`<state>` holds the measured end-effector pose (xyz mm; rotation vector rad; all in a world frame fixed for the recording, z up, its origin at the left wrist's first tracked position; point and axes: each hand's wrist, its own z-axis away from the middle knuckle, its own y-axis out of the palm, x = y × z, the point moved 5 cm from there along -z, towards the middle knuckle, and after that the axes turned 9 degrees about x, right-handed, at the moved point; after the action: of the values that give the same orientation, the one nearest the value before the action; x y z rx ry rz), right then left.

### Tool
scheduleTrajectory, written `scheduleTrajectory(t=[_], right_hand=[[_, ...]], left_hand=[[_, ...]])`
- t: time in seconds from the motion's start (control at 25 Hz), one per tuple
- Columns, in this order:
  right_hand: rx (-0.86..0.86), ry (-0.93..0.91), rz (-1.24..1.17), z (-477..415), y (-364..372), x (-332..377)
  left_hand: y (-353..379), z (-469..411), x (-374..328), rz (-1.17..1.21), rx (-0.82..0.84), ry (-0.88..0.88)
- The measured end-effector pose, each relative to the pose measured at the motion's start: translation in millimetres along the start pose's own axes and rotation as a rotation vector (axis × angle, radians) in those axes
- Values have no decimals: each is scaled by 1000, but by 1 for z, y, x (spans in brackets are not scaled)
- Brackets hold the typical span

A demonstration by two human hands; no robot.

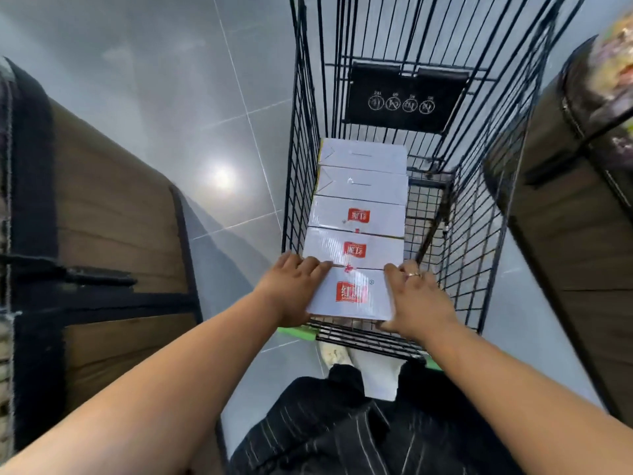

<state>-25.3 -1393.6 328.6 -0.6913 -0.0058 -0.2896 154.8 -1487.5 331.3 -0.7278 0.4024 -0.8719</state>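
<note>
The white box (352, 294), plastic-wrapped with a red logo on top, sits level at the near end of the cart (479, 234), just beside the next box (354, 250).

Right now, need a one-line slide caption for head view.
Head view: left hand and right hand grip the nearest white box in a row of boxes inside a black wire cart.

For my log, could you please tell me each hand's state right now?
Left hand: grips the left side of the nearest white box.
Right hand: grips the same box's right side.
</note>
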Motion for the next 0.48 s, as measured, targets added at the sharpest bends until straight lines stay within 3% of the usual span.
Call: scheduleTrajectory(t=[0.48], right_hand=[[26, 110, -55, -76, 49, 0]], left_hand=[[49, -74, 6, -83, 82, -89]])
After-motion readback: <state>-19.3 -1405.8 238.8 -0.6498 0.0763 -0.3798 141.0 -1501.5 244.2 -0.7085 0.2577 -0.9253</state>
